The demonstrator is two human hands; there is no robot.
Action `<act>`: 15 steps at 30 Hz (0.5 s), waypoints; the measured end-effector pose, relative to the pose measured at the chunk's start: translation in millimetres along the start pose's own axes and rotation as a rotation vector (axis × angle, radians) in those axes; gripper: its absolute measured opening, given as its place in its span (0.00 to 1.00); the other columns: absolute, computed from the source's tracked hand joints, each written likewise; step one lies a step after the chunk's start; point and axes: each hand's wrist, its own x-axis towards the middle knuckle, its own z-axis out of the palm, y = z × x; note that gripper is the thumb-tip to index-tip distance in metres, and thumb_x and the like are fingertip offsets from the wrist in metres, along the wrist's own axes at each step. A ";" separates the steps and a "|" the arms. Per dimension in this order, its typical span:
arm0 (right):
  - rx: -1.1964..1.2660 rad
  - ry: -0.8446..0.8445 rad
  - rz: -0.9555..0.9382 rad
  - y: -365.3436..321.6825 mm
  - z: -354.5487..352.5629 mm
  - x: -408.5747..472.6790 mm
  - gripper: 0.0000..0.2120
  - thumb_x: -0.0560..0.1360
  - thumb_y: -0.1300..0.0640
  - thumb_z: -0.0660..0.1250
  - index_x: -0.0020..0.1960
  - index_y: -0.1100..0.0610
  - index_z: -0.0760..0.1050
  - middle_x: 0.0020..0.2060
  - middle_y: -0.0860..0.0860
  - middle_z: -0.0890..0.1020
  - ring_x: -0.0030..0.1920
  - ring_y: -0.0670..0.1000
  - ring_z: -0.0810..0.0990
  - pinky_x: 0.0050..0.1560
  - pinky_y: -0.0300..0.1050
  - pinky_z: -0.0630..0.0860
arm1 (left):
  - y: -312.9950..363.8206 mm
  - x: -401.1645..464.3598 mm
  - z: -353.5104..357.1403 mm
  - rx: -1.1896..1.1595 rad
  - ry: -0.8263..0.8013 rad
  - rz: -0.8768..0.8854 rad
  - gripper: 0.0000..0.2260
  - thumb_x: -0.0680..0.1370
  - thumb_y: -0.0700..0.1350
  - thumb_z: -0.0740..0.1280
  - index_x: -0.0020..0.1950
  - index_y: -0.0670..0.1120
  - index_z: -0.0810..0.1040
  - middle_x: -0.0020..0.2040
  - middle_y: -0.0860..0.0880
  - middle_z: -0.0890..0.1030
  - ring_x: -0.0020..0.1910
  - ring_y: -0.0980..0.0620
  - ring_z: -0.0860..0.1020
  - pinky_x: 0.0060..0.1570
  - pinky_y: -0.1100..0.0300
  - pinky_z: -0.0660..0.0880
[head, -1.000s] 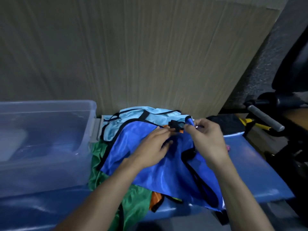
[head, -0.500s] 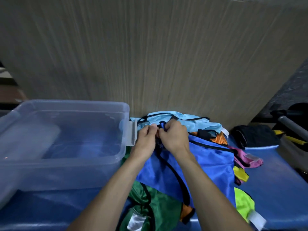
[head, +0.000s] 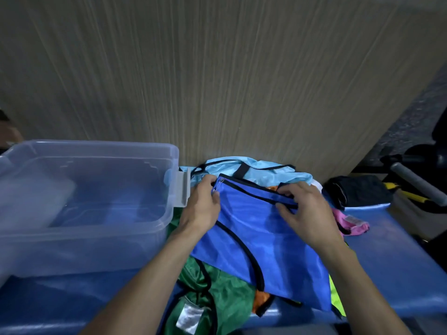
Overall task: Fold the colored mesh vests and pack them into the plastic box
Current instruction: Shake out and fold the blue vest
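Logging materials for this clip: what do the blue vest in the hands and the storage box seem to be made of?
Blue vest: thin synthetic fabric, probably polyester, with a slight sheen and soft wrinkles, edged in black binding; any mesh weave is too fine to see. Plastic box: clear, slightly frosted rigid plastic, since the blue surface shows through its walls.

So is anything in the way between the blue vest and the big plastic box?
Nothing visible. The blue vest lies right beside the plastic box, whose top is open. Both hands, left and right, already hold the vest's top edge.
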 end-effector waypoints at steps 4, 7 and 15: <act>-0.048 0.040 -0.014 33.2 -1.1 -14.3 0.09 0.73 0.56 0.76 0.52 0.52 0.81 0.48 0.47 0.77 0.49 0.54 0.76 0.48 0.55 0.77 | 0.1 -2.0 1.8 0.007 0.021 0.023 0.16 0.85 0.40 0.58 0.72 0.51 0.69 0.48 0.45 0.78 0.39 0.51 0.73 0.37 0.59 0.67; -0.047 0.002 -0.024 42.8 -1.1 -15.7 0.09 0.73 0.52 0.76 0.51 0.50 0.79 0.47 0.45 0.77 0.50 0.53 0.77 0.46 0.57 0.77 | 6.0 -2.8 3.1 0.042 0.026 0.044 0.19 0.84 0.36 0.58 0.72 0.52 0.69 0.46 0.46 0.78 0.41 0.47 0.74 0.40 0.50 0.74; -0.116 -0.034 -0.041 51.2 -2.7 -13.9 0.08 0.73 0.49 0.77 0.48 0.48 0.79 0.44 0.44 0.75 0.49 0.52 0.72 0.46 0.51 0.68 | 11.0 -3.8 7.2 0.084 0.052 0.049 0.24 0.81 0.31 0.59 0.71 0.55 0.66 0.46 0.45 0.78 0.45 0.53 0.71 0.45 0.40 0.78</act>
